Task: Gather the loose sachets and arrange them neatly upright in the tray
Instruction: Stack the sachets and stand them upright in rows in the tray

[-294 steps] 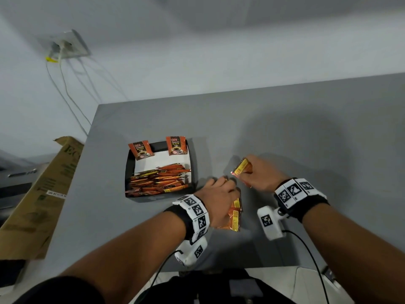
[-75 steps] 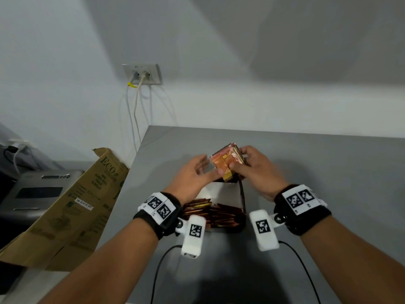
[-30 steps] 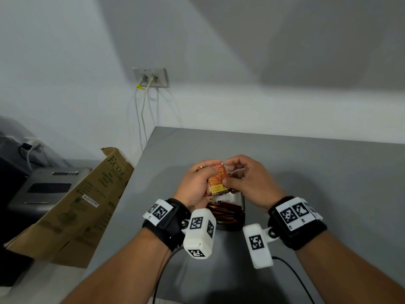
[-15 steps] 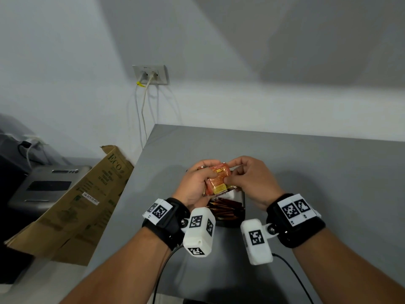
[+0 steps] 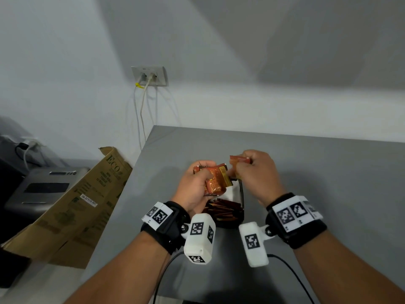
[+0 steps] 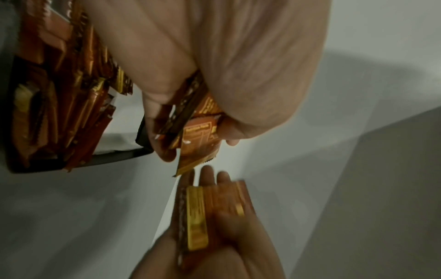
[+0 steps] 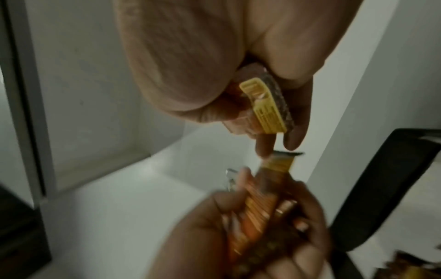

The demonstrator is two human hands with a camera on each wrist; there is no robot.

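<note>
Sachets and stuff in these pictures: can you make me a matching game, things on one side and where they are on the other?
Things:
1. bunch of sachets
2. single sachet
3. tray
4. cardboard box

Places:
A. on the grey table, below the hands
B. pinched in the right hand
C. gripped in the left hand
D. left of the table, leaning

Pairs: 1-C, 2-B, 3-A, 4-D

An office-like room: grey desk (image 5: 285,154), wall socket (image 5: 149,75), printer (image 5: 46,189), folded cardboard box (image 5: 72,207).
</note>
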